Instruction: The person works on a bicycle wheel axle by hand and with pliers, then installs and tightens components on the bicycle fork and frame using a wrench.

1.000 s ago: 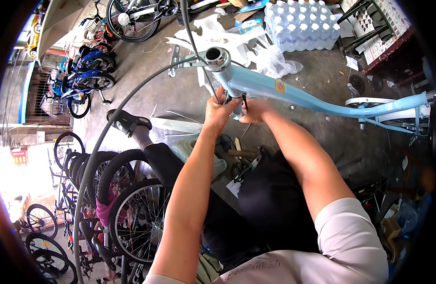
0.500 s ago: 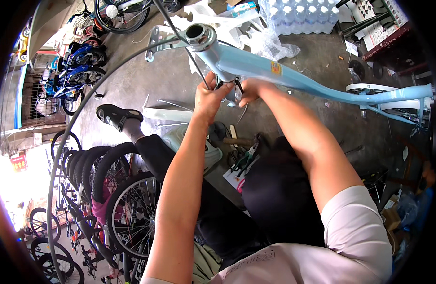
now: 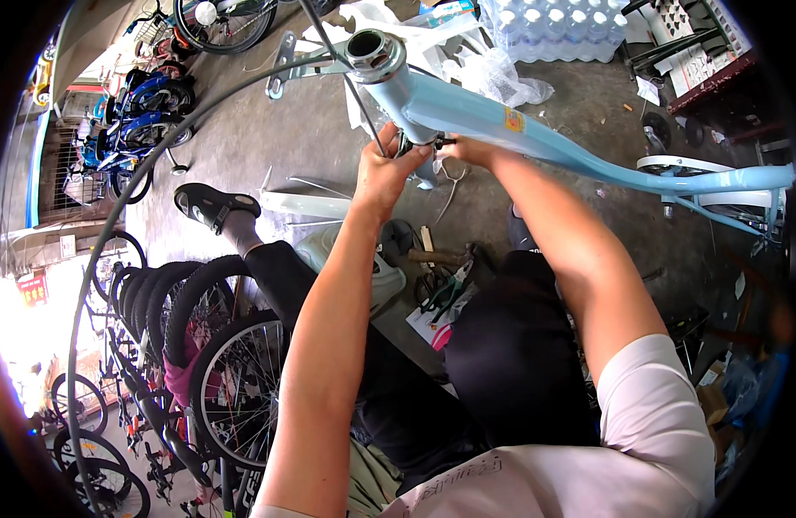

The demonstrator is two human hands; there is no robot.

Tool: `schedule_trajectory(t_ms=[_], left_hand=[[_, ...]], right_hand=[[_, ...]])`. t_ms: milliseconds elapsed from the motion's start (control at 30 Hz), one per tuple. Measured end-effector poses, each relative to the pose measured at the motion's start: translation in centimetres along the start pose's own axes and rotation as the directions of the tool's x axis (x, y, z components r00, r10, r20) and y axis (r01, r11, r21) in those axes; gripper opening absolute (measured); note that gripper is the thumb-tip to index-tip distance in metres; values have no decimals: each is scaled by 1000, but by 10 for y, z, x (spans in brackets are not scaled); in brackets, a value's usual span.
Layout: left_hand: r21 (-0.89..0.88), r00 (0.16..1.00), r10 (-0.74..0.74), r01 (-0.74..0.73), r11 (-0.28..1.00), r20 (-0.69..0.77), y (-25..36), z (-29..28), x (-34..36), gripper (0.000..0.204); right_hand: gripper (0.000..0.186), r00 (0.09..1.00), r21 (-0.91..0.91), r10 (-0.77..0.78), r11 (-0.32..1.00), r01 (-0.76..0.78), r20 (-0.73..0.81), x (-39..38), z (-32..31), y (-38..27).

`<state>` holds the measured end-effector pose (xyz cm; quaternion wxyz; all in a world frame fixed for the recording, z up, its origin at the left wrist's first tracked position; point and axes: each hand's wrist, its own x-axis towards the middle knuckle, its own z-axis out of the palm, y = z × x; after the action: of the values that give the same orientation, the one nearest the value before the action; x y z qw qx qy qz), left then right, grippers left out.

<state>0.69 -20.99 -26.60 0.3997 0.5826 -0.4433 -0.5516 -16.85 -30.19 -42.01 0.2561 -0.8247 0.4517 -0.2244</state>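
Observation:
A light blue bicycle frame (image 3: 484,121) stretches from the upper middle to the right, its head tube (image 3: 396,91) tilted toward me. Just below that tube, my left hand (image 3: 385,180) is closed around a small dark metal part (image 3: 405,145), thumb pressed against it. A black cable (image 3: 365,110) runs down to these fingers. On the other side of the part, my right hand (image 3: 469,152) is closed with its fingertips at a short dark piece; the frame tube partly covers this hand, and what it grips is too small to name. A flat metal bracket (image 3: 281,67) sticks out at the tube's top.
Pliers (image 3: 445,293) and a hammer (image 3: 439,257) lie on the floor between my legs, near a pale fender (image 3: 304,205). Bicycle wheels (image 3: 238,388) crowd the lower left. Wrapped water bottles (image 3: 555,30) and plastic wrap (image 3: 501,78) sit at the back.
My right hand has turned and drawn in closer under the frame tube. The frame has shifted slightly to the right, and the long cable on the left has swung a little. My left hand keeps its hold.

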Motion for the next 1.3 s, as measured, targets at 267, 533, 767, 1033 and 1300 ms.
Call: schedule_trajectory(t_ms=[267,533,767,1033,1300], left_hand=[[18,987,-44,42,999,152,6,-30,12,52],[358,896,-190,37,933,402,51,-51,23,54],[457,803,-234,-53,888,548,54,-56,37,66],[377,760,-237,-11,926,605,48,-60,51,55],[366,648,-227,-85,927,727,47,-66,65,59]], right_hand=[[54,999,-2,38,999,-38,37,-10,-18,-27],[60,987,-235,163,959,-159,-1,-52,-22,-65],[52,982,-171,76,984,-46,175,-66,-14,-54],[52,879,478,153,790,-383,452,-78,-38,-61],[66,876,625,36,686,-372,481,-85,-30,-58]])
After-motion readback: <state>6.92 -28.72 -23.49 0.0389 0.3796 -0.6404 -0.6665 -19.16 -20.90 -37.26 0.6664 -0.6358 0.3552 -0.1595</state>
